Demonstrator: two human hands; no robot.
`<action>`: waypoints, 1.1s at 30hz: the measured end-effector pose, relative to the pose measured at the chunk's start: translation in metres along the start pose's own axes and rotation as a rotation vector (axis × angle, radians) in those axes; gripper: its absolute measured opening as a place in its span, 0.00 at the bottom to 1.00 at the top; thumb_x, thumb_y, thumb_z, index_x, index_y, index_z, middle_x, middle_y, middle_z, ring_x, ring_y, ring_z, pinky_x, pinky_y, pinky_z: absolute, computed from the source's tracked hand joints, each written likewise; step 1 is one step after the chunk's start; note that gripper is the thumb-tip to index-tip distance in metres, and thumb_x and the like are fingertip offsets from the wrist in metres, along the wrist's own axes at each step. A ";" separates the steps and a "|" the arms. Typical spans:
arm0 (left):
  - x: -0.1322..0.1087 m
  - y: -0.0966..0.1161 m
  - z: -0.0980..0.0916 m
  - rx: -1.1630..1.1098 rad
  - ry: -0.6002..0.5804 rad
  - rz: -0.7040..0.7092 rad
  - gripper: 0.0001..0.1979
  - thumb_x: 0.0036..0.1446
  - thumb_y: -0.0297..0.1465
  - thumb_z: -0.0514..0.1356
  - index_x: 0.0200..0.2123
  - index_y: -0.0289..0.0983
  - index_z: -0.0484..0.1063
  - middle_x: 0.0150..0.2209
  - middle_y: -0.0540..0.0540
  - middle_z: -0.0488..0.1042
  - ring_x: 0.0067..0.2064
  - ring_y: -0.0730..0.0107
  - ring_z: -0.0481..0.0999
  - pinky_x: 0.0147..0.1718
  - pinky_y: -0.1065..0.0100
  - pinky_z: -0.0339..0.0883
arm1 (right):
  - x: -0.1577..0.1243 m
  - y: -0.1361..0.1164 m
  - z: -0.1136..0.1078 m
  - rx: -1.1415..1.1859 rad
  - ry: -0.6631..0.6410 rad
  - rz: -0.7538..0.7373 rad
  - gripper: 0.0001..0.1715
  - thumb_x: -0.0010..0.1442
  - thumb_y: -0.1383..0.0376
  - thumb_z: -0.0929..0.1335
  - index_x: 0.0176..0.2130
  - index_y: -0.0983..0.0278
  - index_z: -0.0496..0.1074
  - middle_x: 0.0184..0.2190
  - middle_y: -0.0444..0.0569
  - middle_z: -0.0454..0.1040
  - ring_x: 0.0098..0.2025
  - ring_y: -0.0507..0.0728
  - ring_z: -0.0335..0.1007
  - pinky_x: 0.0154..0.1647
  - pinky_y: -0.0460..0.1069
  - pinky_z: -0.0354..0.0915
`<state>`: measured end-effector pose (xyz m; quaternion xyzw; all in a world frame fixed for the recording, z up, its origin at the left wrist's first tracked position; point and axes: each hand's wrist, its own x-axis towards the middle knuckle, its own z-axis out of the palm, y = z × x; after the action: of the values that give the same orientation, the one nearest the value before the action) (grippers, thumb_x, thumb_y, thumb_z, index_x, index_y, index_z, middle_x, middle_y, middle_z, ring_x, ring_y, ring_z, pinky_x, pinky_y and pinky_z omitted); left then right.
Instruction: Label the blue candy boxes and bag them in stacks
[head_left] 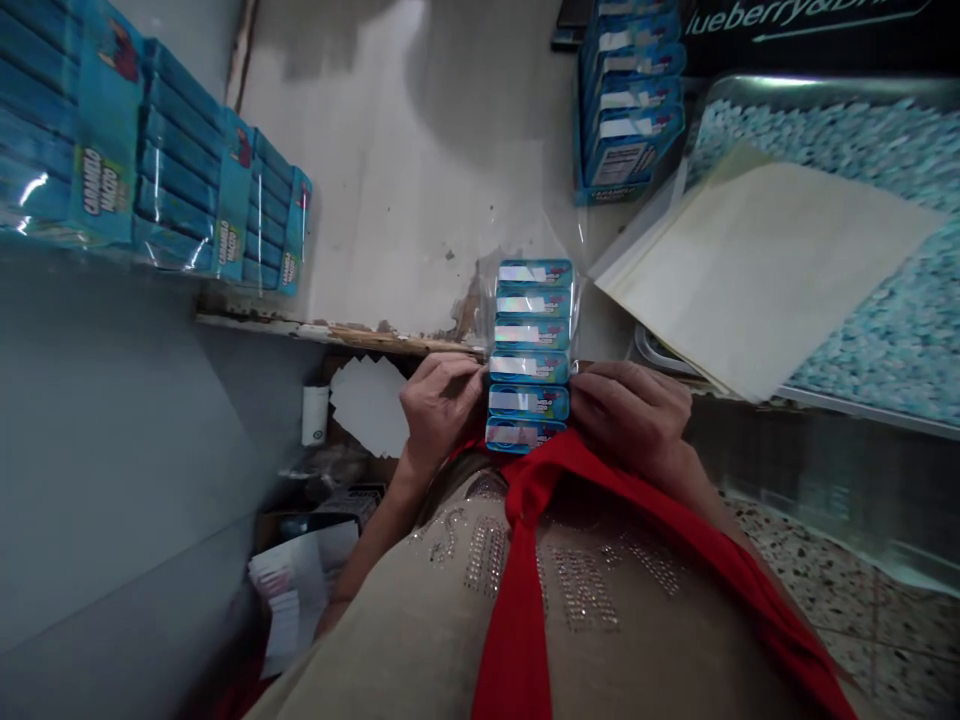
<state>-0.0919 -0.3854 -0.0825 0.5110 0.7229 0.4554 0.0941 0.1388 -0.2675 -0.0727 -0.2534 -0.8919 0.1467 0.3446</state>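
In front of my body lies a row of several blue candy tins (530, 334) with pale strips on them, part inside a clear plastic bag (525, 243). The bag spreads flat over the worn counter beyond the tins. At the row's left side, my left hand (444, 400) pinches the bag's edge between thumb and fingers. Opposite it, my right hand (634, 402) is closed on the bag's other edge, its fingertips partly hidden. The nearest tins stick out over the counter's edge, close to my red apron tie (529, 500).
Wrapped packs of blue boxes (217, 190) stand at the left. A blue display box of tins (630, 110) is at the back right. Beside it, a metal tray (795, 88) holds pale blue candies, with paper sheets (765, 260) on top. White cards (371, 400) lie below the counter.
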 end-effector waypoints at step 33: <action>-0.093 -0.013 -0.031 -0.489 -0.282 -0.266 0.36 0.60 0.44 0.72 0.67 0.49 0.65 0.70 0.38 0.68 0.67 0.51 0.74 0.59 0.55 0.77 | -0.074 -0.020 -0.016 0.581 -0.189 0.392 0.34 0.65 0.59 0.75 0.66 0.50 0.66 0.67 0.57 0.69 0.67 0.67 0.70 0.61 0.61 0.75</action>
<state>-0.0759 -0.4805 -0.1054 0.4323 0.6322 0.5241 0.3726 0.1897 -0.3238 -0.0929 -0.2963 -0.7756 0.4798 0.2838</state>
